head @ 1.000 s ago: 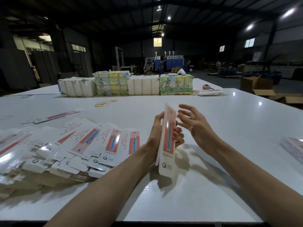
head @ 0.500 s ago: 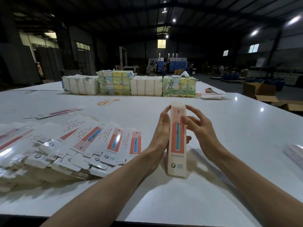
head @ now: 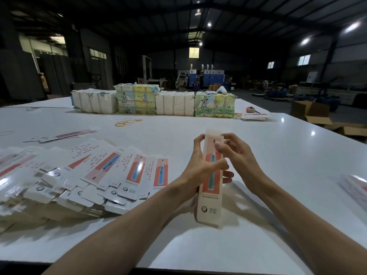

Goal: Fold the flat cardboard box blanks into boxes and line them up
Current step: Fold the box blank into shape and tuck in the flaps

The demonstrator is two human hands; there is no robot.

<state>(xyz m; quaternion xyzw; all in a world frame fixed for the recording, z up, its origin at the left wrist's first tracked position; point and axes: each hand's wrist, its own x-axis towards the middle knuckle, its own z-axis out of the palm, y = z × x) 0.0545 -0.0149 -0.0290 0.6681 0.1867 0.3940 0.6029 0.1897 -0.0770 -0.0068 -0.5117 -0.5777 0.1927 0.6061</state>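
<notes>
Left hand (head: 198,170) curls round the middle of the tall white-and-salmon cardboard box (head: 210,195), right hand (head: 240,155) pinches its upper end below the raised top flap (head: 212,133); probably end-closing, next tucking that flap in.

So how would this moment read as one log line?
left hand: grips tall pink-and-white cardboard box mid-body | right hand: pinches its upper end | fanned flat blanks: lie on white table
</notes>
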